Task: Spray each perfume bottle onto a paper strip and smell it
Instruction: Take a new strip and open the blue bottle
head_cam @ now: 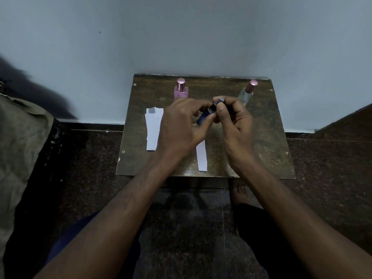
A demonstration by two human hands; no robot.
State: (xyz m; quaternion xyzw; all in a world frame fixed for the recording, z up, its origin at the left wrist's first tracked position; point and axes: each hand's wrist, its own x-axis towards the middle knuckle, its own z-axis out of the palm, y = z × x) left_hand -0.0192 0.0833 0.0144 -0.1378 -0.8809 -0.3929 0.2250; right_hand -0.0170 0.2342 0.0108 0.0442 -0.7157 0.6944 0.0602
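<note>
A dark blue perfume bottle (203,117) is held tilted above the small brown table (261,141) by my left hand (181,125). My right hand (233,121) pinches the bottle's grey cap (219,100) at the top end; whether the cap is on or off the neck I cannot tell. A pink bottle (181,91) with a pink cap stands at the back. A clear bottle (247,93) with a pink cap stands at the back right. One white paper strip (202,156) lies under my hands. A stack of white strips (153,129) lies at the left.
The table stands against a pale wall (181,37). Dark speckled floor (84,168) surrounds it. A bare foot (239,195) shows below the table's front edge. An olive cloth (18,137) lies at the far left.
</note>
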